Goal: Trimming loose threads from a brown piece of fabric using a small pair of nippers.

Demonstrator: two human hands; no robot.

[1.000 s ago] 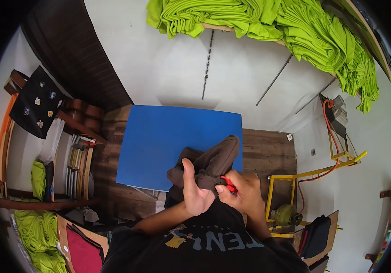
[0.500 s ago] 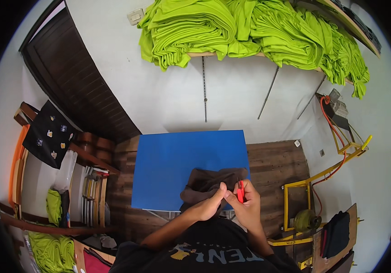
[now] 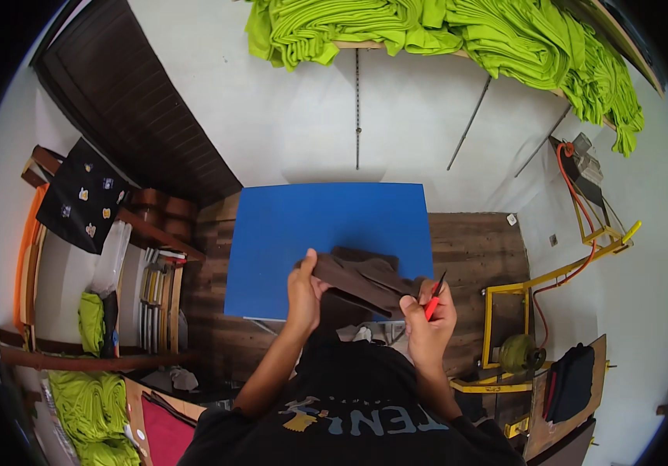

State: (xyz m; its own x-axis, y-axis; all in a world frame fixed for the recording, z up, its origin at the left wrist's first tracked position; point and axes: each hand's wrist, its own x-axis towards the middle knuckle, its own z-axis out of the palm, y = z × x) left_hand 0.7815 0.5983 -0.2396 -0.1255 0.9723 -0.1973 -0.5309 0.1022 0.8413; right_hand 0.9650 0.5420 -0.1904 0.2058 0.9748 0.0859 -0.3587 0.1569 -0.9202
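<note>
A dark brown piece of fabric (image 3: 357,281) is stretched between my hands over the near edge of the blue table (image 3: 295,221); part of it hangs down in front of me. My left hand (image 3: 303,293) is closed on its left end, thumb pointing up. The fabric's right end is pinched by my right hand (image 3: 430,322). That same hand also keeps hold of red-handled thread snips (image 3: 432,306), whose dark pointed blades stick up and away from the cloth. Whether the fabric is a finished garment, I cannot tell.
Lime-green folded garments (image 3: 505,43) fill a wall shelf at the far side. To the right stands a yellow metal frame (image 3: 489,326) with an orange hose. A rack (image 3: 155,322) and a black tote bag (image 3: 81,198) are at the left. Dark folded cloth (image 3: 571,380) lies near right.
My hands have moved apart, the left one leftward, and now spread the brown fabric between them, lifted off the table. The snips stay in my right hand. The view has tilted downward.
</note>
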